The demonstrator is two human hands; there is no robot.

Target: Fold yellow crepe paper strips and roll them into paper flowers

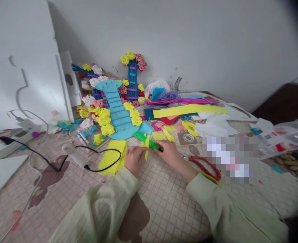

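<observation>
My left hand (pixel 136 160) is closed at the middle of the table, pinching a narrow yellow paper strip (pixel 147 147). Right beside it, my right hand (pixel 169 153) is wrapped round the dark end of a bright green tool (pixel 149 141), whose kind I cannot make out. The strip crosses the green tool. Under and left of my left hand lies a stack of yellow crepe paper (pixel 113 156). Behind my hands leans a light blue guitar-like shape (pixel 117 111) with strings, edged with yellow paper flowers (pixel 102 118).
A white glue gun (pixel 74 155) with a black cable lies left. Red-handled pliers (pixel 207 165) lie right of my right arm. Behind are a long yellow strip (pixel 189 109), decorated dark blue pieces (pixel 132 81) and coloured paper. A power strip (pixel 15 141) is far left, plastic bags (pixel 282 138) far right.
</observation>
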